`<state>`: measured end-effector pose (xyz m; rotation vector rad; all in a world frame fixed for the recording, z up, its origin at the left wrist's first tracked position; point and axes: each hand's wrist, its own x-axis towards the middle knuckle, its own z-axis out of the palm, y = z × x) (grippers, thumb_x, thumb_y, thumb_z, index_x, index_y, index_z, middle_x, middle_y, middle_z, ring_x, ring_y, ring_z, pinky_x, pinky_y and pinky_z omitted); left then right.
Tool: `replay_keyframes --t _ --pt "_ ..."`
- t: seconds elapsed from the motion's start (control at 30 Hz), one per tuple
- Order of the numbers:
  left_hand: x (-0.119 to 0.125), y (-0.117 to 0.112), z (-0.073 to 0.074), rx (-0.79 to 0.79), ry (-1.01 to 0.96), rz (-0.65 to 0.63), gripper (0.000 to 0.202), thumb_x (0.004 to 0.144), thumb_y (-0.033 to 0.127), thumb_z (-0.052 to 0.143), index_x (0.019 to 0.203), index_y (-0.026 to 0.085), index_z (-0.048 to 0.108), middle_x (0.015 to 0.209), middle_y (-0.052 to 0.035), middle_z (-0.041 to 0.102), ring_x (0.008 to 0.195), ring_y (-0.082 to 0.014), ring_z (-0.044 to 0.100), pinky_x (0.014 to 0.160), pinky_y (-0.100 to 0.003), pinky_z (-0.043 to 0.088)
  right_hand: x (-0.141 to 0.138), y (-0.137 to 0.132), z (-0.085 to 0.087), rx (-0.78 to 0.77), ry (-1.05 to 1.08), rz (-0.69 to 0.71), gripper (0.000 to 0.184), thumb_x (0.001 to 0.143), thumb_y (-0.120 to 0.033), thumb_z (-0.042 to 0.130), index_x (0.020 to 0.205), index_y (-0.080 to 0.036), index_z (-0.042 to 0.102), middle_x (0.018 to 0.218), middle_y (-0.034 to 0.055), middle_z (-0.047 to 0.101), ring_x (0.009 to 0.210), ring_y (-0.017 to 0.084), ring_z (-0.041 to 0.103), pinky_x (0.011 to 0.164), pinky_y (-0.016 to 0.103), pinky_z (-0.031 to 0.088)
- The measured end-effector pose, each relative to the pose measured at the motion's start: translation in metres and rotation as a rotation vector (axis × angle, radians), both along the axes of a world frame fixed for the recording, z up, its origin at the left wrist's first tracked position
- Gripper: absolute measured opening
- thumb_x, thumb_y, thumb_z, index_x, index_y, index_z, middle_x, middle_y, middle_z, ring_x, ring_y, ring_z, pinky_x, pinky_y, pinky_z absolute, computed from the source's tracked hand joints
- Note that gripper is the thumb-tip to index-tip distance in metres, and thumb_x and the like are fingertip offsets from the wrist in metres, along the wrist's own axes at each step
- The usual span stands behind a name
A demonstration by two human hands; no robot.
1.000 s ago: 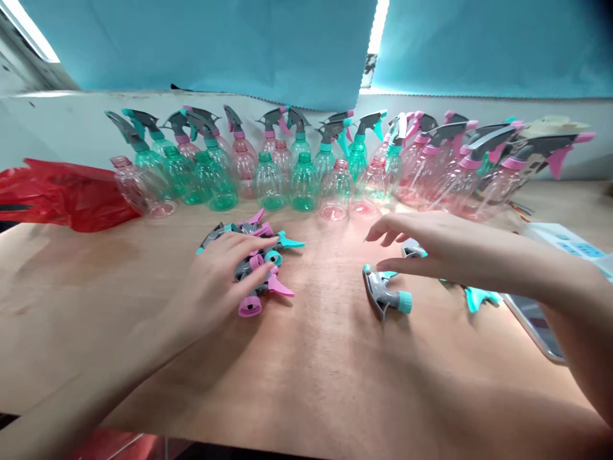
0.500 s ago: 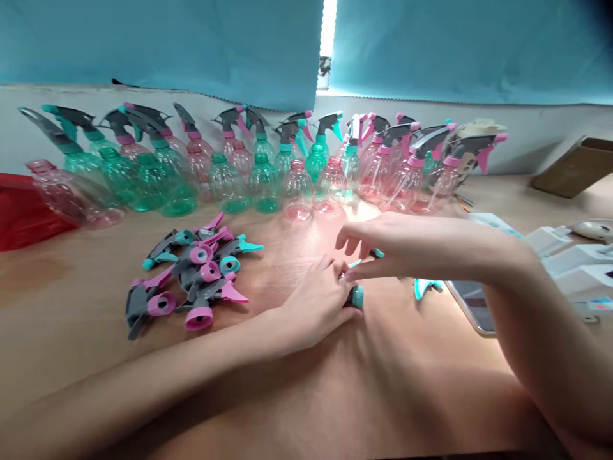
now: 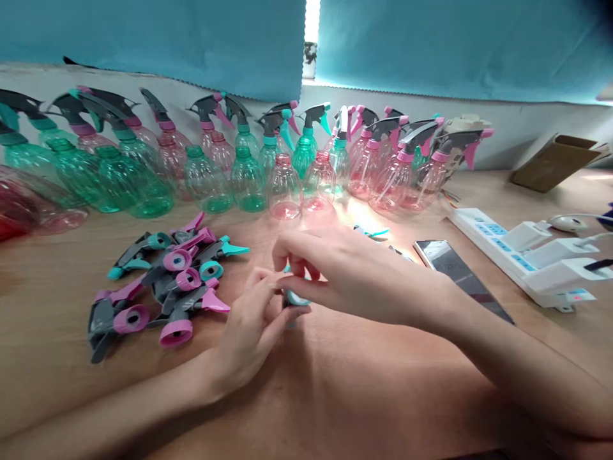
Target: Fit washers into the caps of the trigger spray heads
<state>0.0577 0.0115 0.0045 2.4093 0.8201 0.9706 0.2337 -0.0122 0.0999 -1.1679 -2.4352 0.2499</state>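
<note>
My left hand [image 3: 253,326] is closed around a spray trigger head [image 3: 299,298] with a teal collar, just above the table. Most of that head is hidden by my fingers. My right hand [image 3: 330,275] reaches over from the right, its fingers bent and closed at the same trigger head, the thumb close to my left index finger. Left of my hands lies a pile of loose grey trigger heads with pink and teal collars, including one pink collar [image 3: 176,333]. Beyond my right hand, a teal trigger piece [image 3: 376,233] lies on the table, partly covered.
Rows of clear green and pink bottles, such as a green bottle [image 3: 248,182], stand along the wall; several carry trigger heads. To the right lie a phone [image 3: 460,275] and a white power strip [image 3: 498,246] with plugs. A brown box [image 3: 543,163] sits at the back right.
My right hand has come down and left onto the trigger head, its fingers closing there. My left hand still holds that head, now tilted differently. The view has shifted to the right.
</note>
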Motion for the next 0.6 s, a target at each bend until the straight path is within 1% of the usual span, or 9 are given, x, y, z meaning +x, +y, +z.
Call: replay_keyframes --t 0.07,0.13,0.23,0.33,0.47,0.6 --pt "0.0 -0.004 0.0 -0.077 -0.052 -0.027 0.011 0.092 0.027 0.051 0.087 0.018 0.056 0.079 0.0 0.051 0.068 -0.0134 0.048 0.058 -0.023 0.042 0.005 0.002 -0.001 -0.054 -0.016 -0.008 0.005 0.089 -0.02 0.052 0.085 -0.017 0.053 0.072 -0.0046 0.056 0.062 0.007 0.046 0.053 0.02 0.031" --pt "0.0 -0.006 -0.001 -0.127 -0.087 -0.077 0.007 0.091 0.025 0.052 0.094 0.019 0.056 0.078 0.0005 0.05 0.069 -0.0135 0.047 0.06 -0.023 0.041 0.011 0.003 0.002 -0.098 -0.032 -0.018 0.009 0.089 -0.025 0.055 0.082 -0.018 0.053 0.07 -0.0057 0.056 0.061 0.006 0.047 0.051 0.018 0.031" --pt "0.0 -0.006 -0.001 -0.187 -0.128 -0.137 0.014 0.092 0.019 0.051 0.106 0.022 0.053 0.082 0.0002 0.053 0.075 -0.0149 0.046 0.064 -0.022 0.041 0.02 0.003 0.008 -0.119 -0.065 -0.047 0.012 0.087 -0.029 0.058 0.08 -0.02 0.054 0.067 -0.0069 0.056 0.057 0.006 0.046 0.048 0.018 0.03" --pt "-0.002 -0.004 -0.002 -0.262 -0.143 -0.16 0.019 0.092 0.014 0.049 0.108 0.023 0.051 0.089 -0.0003 0.054 0.078 -0.0147 0.046 0.065 -0.022 0.039 0.023 0.002 0.01 -0.181 -0.096 -0.024 0.012 0.085 -0.03 0.06 0.078 -0.021 0.054 0.062 -0.0084 0.053 0.053 0.005 0.046 0.044 0.017 0.028" --pt "-0.005 -0.002 -0.003 -0.289 -0.137 -0.2 0.022 0.09 0.008 0.046 0.107 0.023 0.051 0.09 0.0003 0.053 0.08 -0.0152 0.044 0.071 -0.025 0.037 0.02 0.002 0.002 -0.29 -0.093 0.031 0.009 0.083 -0.025 0.058 0.079 -0.022 0.051 0.061 -0.0101 0.052 0.05 0.003 0.045 0.043 0.015 0.027" --pt "-0.006 0.0 -0.002 -0.312 -0.084 -0.219 0.02 0.089 0.006 0.043 0.098 0.021 0.053 0.088 0.0 0.052 0.082 -0.0165 0.043 0.075 -0.028 0.036 0.016 0.004 -0.006 -0.256 -0.022 0.064 0.015 0.074 -0.012 0.057 0.075 -0.021 0.045 0.058 -0.0112 0.046 0.047 0.002 0.037 0.041 0.015 0.023"
